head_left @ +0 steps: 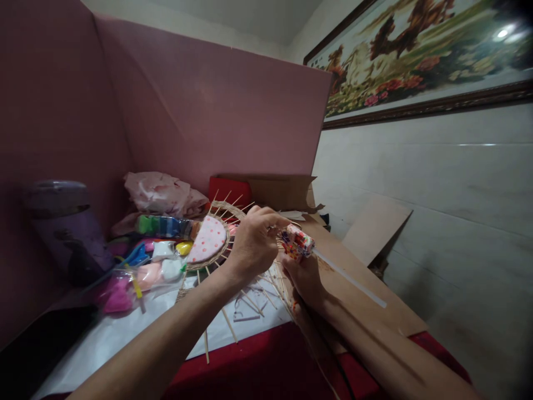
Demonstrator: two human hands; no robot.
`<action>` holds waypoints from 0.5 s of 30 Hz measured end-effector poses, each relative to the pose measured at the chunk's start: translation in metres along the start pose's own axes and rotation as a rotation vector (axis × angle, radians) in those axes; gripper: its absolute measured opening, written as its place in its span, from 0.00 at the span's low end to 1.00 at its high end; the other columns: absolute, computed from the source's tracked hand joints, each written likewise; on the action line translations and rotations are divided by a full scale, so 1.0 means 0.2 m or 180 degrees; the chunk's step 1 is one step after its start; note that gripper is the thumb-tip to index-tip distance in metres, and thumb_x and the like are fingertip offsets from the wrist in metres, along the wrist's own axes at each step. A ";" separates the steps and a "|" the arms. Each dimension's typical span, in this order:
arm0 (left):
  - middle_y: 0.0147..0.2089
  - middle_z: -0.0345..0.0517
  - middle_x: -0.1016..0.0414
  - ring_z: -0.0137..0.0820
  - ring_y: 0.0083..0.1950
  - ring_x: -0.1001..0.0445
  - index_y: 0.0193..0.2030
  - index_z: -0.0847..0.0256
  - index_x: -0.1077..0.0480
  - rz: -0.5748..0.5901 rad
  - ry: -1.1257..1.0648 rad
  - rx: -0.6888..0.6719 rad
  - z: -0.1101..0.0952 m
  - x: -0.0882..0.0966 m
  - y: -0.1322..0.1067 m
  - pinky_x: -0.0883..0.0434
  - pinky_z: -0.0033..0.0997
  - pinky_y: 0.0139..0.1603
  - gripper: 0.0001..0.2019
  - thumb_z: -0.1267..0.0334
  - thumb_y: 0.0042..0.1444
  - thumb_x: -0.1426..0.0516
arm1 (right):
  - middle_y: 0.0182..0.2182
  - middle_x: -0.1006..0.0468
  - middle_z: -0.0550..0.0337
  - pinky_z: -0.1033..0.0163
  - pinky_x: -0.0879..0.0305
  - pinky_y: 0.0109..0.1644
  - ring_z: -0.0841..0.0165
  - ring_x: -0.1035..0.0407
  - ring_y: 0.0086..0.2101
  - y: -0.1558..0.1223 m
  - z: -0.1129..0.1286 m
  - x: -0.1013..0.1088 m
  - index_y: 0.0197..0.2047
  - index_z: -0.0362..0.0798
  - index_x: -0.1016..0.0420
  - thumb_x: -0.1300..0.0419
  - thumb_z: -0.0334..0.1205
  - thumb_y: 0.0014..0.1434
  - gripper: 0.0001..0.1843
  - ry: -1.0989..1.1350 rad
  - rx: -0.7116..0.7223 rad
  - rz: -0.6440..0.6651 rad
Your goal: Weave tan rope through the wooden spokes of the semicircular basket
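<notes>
My right hand (306,278) is wrapped around a glue gun (300,242) with a colourful flower pattern. A long whitish glue stick (350,278) sticks out of its back end. My left hand (256,239) is curled just left of the gun, its fingertips partly hidden; what they pinch, if anything, does not show. Behind and beside my left hand is a half-round piece (208,240) covered in pink-dotted cloth, edged with twine. Thin wooden sticks (227,324) fan out around it, with a woven twine band (227,208) across the upper ones.
Bags of coloured clay (152,272) lie at the left, near a purple tumbler (69,233). Crumpled pink cloth (164,191) and a red object (230,190) sit behind. Cardboard (366,300) covers the right side. Pink panels (216,105) stand at the back. A dark cord (339,366) hangs in front.
</notes>
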State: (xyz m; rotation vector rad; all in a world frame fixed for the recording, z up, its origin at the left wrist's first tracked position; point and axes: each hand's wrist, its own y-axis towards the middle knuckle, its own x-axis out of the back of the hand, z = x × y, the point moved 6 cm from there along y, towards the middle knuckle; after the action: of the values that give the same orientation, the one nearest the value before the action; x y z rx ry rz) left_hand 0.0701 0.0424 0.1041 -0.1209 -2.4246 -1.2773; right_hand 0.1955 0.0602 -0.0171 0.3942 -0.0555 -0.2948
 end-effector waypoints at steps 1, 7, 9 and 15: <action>0.35 0.46 0.27 0.34 0.39 0.34 0.33 0.54 0.24 0.0023 -0.0023 -0.0100 -0.02 0.00 0.01 0.38 0.34 0.41 0.11 0.72 0.49 0.45 | 0.12 0.42 0.69 0.69 0.54 0.16 0.77 0.50 0.15 0.00 -0.01 0.00 0.17 0.48 0.42 0.44 0.39 0.46 0.12 0.0014 0.0008 -0.0007; 0.46 0.43 0.25 0.37 0.53 0.38 0.34 0.51 0.24 0.0298 0.0208 -0.0577 -0.04 0.01 0.03 0.44 0.42 0.53 0.07 0.65 0.48 0.41 | 0.13 0.42 0.69 0.69 0.51 0.18 0.76 0.50 0.16 0.02 -0.04 0.00 0.18 0.48 0.41 0.45 0.37 0.46 0.09 -0.0126 0.0202 0.0079; 0.44 0.41 0.24 0.36 0.55 0.39 0.33 0.50 0.24 0.0424 0.0285 -0.0664 -0.03 0.00 0.03 0.46 0.42 0.55 0.06 0.64 0.49 0.41 | 0.13 0.42 0.68 0.68 0.50 0.19 0.76 0.49 0.17 0.02 -0.05 0.00 0.18 0.48 0.40 0.45 0.39 0.46 0.10 -0.0203 0.0201 0.0121; 0.36 0.33 0.22 0.33 0.54 0.36 0.30 0.50 0.25 0.0642 0.0623 -0.0828 -0.01 -0.01 0.03 0.54 0.46 0.60 0.04 0.64 0.49 0.41 | 0.14 0.41 0.67 0.68 0.48 0.21 0.75 0.48 0.18 0.00 -0.05 0.01 0.19 0.47 0.37 0.43 0.43 0.46 0.11 -0.0593 0.0117 0.0139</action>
State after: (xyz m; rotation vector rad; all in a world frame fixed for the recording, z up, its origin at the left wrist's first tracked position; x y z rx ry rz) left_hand 0.0732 0.0451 0.1094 -0.2905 -2.0196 -1.4318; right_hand 0.1987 0.0631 -0.0267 0.4009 -0.2520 -0.2871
